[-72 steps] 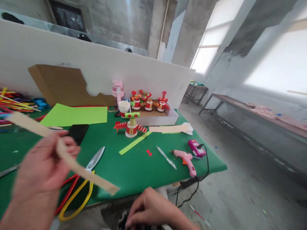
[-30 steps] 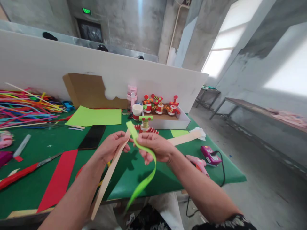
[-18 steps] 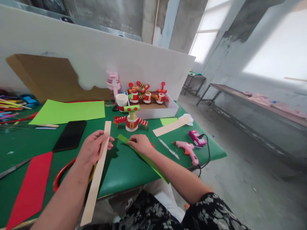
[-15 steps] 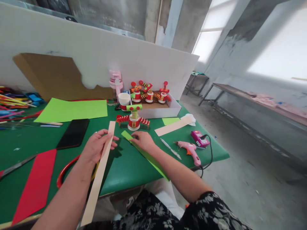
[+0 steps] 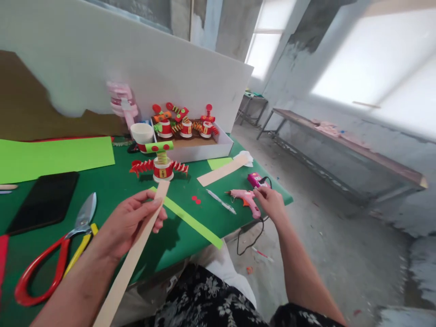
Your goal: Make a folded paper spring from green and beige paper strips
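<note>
My left hand (image 5: 134, 220) pinches a long beige paper strip (image 5: 131, 261) between thumb and fingers. Over at the table's right side, my right hand (image 5: 272, 204) has its fingertips closed at the rear end of a pink hot glue gun (image 5: 247, 197), which lies on the table. A light green paper strip (image 5: 192, 222) rests on the green table between my hands. Behind it stands a small figure (image 5: 162, 167) made of a red-wrapped paper cup with folded red arms and a green roll on top. Two red paper dots (image 5: 196, 200) and a white pen (image 5: 221, 202) lie near the glue gun.
Large scissors (image 5: 66, 250) and a black phone (image 5: 44, 200) lie at left, with green paper (image 5: 54, 159) behind. A white box (image 5: 204, 151) holds several finished figures. Nearby are paper cups (image 5: 142, 134), a pink bottle (image 5: 123, 102) and a magenta box (image 5: 256, 179). A cable (image 5: 250, 250) hangs off the edge.
My right hand has left the green strip and reached right to the glue gun. The left hand still holds the beige strip. My view has turned right, and the red dots have come into sight.
</note>
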Motion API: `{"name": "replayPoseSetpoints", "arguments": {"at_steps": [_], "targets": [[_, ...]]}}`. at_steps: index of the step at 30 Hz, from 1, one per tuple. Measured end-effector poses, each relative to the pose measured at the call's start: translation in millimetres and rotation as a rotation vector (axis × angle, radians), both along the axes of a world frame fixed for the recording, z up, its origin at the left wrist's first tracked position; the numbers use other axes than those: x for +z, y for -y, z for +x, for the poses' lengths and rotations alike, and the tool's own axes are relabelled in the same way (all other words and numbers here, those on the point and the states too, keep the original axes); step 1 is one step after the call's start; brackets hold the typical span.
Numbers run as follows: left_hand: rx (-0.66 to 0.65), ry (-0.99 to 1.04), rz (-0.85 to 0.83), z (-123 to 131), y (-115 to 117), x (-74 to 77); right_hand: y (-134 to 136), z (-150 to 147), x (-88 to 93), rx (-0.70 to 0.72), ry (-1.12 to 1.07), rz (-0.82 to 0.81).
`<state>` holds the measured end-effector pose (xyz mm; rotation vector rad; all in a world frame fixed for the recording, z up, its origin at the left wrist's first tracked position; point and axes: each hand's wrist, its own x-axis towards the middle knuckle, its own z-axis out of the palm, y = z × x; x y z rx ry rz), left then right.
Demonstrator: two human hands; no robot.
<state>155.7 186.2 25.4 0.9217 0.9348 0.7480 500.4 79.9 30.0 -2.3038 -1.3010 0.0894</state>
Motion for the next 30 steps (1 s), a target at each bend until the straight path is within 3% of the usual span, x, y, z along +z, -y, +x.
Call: {"name": "replayPoseSetpoints", "arguments": {"at_steps": [5,9,11,17,23,25,30], "targets": [[-0.140,-0.021,-0.076,27.2,5.2,-13.1,17.3,0.5,-21.3,-0.045,-0.089,-0.152],[-0.190,-0.075,-0.095,29.3,8.8,-26.5,17.1,1.2,-28.8,0.026,-0.025,-0.201],[-0.203,-0.090,-0.075,27.6,10.1,-29.7,16.4,2.2,-26.3,0.024,-0.104,-0.169],[-0.268,-0.093,-0.061,27.2,10.4,-33.9,16.6,-19.8,-10.2,0.042,-0.895,0.167],[-0.278,-0.067,-0.061,28.6,10.9,-33.1,12.6,-63.3,-9.1,0.264,-1.327,0.170],[-0.303,-0.080,-0.071,27.9,10.4,-31.9,9.3,-73.3,-8.2,0.311,-1.280,0.132],[-0.338,-0.101,-0.082,25.7,7.6,-31.2,0.1,-84.6,4.4,0.493,-0.889,-0.008]]}}
